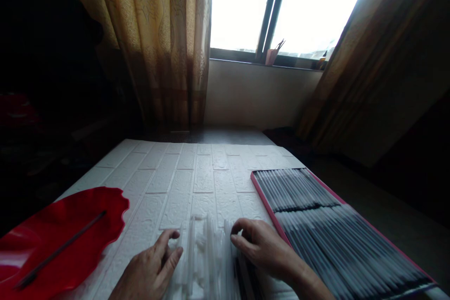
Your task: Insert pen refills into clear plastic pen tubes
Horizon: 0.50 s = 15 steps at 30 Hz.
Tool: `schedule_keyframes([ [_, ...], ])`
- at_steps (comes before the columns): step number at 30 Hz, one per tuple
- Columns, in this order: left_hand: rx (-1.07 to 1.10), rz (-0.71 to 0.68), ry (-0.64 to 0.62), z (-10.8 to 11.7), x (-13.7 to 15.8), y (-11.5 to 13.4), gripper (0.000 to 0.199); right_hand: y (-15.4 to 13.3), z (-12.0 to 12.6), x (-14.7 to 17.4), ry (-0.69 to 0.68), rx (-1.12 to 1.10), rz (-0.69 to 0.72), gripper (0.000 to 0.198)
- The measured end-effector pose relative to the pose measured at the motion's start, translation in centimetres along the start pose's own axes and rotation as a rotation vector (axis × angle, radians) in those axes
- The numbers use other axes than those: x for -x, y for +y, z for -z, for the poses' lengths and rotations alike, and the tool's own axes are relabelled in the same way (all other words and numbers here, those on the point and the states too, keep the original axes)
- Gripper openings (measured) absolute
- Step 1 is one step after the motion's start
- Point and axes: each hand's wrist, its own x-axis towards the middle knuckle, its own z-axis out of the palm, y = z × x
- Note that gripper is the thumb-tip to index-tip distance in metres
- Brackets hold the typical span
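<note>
Near the table's front edge, my left hand [151, 262] is open, its thumb and forefinger curved apart with nothing visible between them. It is just left of a loose bundle of slim clear plastic tubes [210, 258]. At the bundle's right side, my right hand [262, 246] has thumb and forefinger bent together in a pinch beside the tube ends. Blur hides what, if anything, is in that pinch. Several dark slim sticks [244, 274] lie under the right hand, partly covered by it.
A red-rimmed tray [262, 197] on the right holds two rows of slim pen-like sticks [330, 239]. On the left, a red wavy-edged dish [80, 211] holds one dark stick [66, 246]. The white brick-patterned table cover [204, 168] extends towards the window wall.
</note>
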Motion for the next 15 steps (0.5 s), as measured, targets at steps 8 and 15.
schedule_keyframes([
  [8, -0.004, -0.012, -0.05, 0.31, -0.16, -0.38, 0.027, 0.0, 0.01, -0.07, 0.029, 0.033, 0.029, 0.02],
  [15, 0.035, -0.025, 0.051, -0.34, -0.22, -0.43, 0.023, -0.03, -0.73, -0.44, 0.103, 0.079, 0.099, 0.021],
])
